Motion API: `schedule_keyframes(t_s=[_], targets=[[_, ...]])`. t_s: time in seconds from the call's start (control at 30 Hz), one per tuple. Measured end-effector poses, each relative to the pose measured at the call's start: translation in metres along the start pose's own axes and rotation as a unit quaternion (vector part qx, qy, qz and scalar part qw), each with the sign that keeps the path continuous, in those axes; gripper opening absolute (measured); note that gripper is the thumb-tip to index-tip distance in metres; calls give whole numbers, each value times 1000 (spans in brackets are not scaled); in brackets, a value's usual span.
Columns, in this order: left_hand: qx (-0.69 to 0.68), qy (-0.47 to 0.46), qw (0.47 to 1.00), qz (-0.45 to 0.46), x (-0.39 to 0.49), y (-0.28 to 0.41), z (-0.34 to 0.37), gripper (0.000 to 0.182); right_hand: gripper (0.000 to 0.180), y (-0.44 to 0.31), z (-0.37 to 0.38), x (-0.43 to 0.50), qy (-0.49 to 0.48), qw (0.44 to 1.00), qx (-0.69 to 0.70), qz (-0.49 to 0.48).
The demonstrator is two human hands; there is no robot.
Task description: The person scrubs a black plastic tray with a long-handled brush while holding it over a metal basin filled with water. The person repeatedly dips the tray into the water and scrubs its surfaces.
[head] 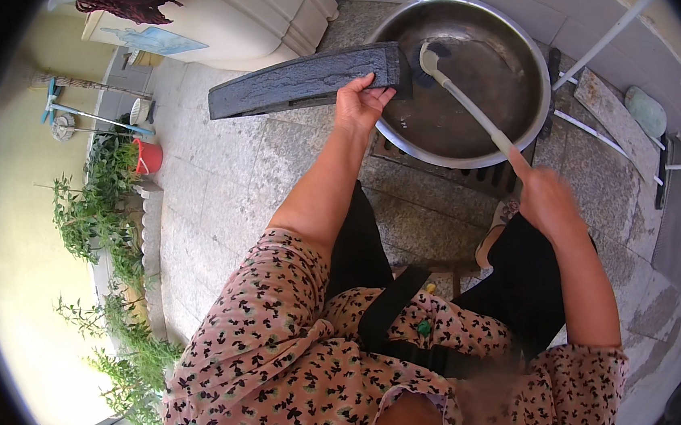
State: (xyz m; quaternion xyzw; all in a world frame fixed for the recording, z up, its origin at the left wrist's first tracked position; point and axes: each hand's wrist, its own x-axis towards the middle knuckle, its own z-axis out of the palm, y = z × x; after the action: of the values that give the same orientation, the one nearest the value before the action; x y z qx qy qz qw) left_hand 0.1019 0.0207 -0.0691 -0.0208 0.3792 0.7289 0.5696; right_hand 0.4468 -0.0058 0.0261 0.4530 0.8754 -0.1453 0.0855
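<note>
A long dark planter box (pixel 303 79), or a similar trough-shaped thing with a rough surface, slants across the view to the left of a wide steel basin (pixel 473 157). My left hand (pixel 362 102) grips it close to its right end, which overhangs the basin's rim. In my right hand (pixel 548 197) is the pale handle of a long-handled scrub brush (pixel 474 112). The brush's round head, with dark bristles, is over the basin, a little right of the dark box's end. Whether the bristles touch anything I cannot tell. The basin's bottom looks dark and wet.
Beneath the basin's front edge shows a slotted drain grate (pixel 483 179). A cream-coloured tub or cabinet (pixel 255 11) stands at upper left. To the right lie a stone slab (pixel 615 124) and white rods (pixel 593 134). A red bucket (pixel 148 157) and potted plants (pixel 105 192) line the left wall.
</note>
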Motion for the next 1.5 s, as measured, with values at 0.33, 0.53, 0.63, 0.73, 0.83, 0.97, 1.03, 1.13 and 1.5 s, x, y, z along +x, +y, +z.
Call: schedule_keyframes(t_s=[0.33,0.53,0.63,0.73,0.83,0.97,1.03,1.13,1.5], targets=[[-26,1,1000,12,17,5,-17,33,51,-16,52,63,-184,931,239,204],[-117,10,993,-7,21,33,-22,37,64,-8,10,-74,-5,951,298,82],[-108,41,993,16,16,38,-17,38,69,-25,-22,-129,39,956,278,84],[-87,52,994,32,19,31,-14,38,70,-45,-41,-152,47,953,288,80],[-114,46,992,34,17,30,-13,39,67,-60,-36,-133,90,974,209,-22],[-179,-27,983,20,13,31,-3,37,68,-50,9,-80,97,988,121,6],[-111,-10,993,47,10,24,0,38,68,-29,34,-42,29,992,124,19],[-129,-11,991,45,22,13,0,37,58,-13,43,16,-92,988,88,85],[-86,48,995,-8,33,-32,-5,24,54,18,56,53,-142,906,316,245]])
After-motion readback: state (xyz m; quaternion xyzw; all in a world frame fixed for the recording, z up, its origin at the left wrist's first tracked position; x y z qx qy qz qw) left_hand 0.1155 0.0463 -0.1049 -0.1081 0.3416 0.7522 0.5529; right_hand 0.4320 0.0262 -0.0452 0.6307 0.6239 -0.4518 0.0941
